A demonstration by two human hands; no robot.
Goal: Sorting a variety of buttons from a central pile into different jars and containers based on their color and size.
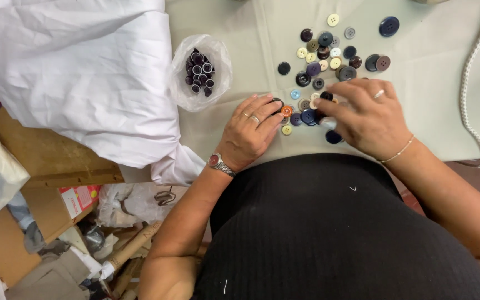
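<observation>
Sewing workshop, loose buttons (329, 61), white fabric (84, 78), cardboard rolls (131, 250)

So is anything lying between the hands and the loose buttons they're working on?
Nothing visible. The left hand and right hand both rest directly on the near edge of the loose buttons on the pale cloth. The plastic bag of dark buttons sits off to the left, clear of both.
</observation>
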